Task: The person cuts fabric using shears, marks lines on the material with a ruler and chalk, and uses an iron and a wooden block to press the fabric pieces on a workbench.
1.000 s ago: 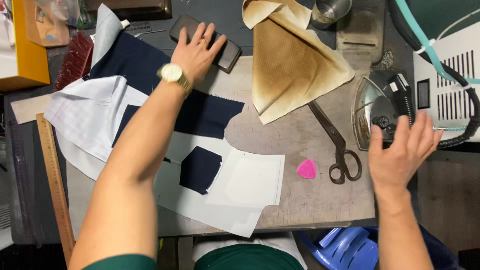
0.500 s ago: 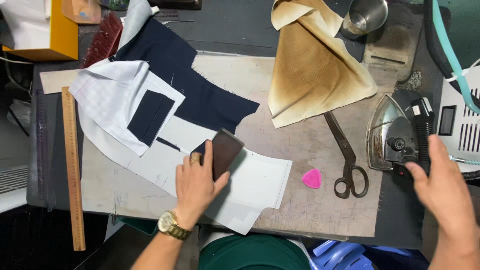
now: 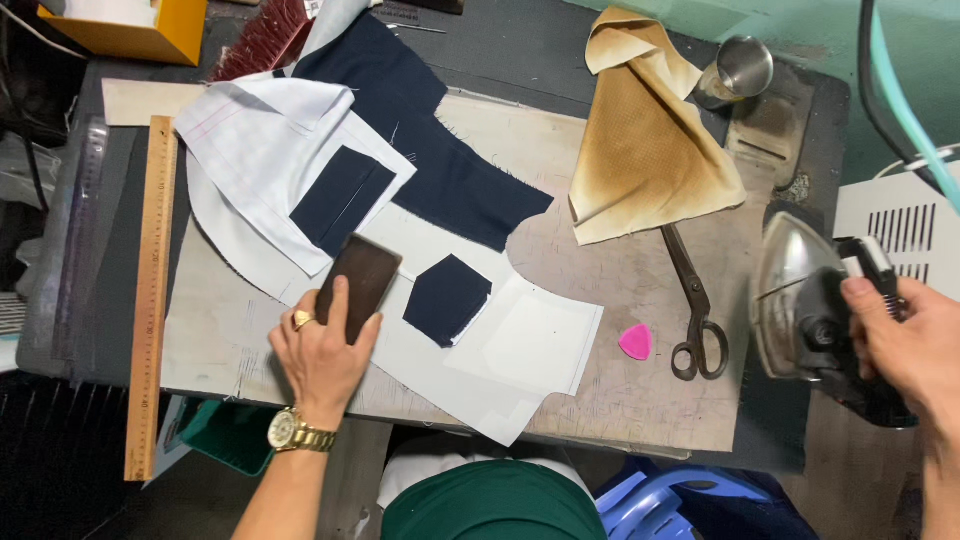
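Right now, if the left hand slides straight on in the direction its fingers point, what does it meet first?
The left hand, holding a dark brown block, points up and slightly right. The block would probably first reach the navy rectangle on the white fabric, though heights are unclear.

Block and iron, as I see them

Dark brown block (image 3: 357,285) lies tilted on white fabric; silvery iron (image 3: 800,300) sits at the table's right edge.

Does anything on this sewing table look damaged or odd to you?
Yes: the tan cloth beside the metal cup is browned along its edges and folds, like scorch marks. The navy fabric has frayed, loose threads along its cut edge. Nothing looks spilled.
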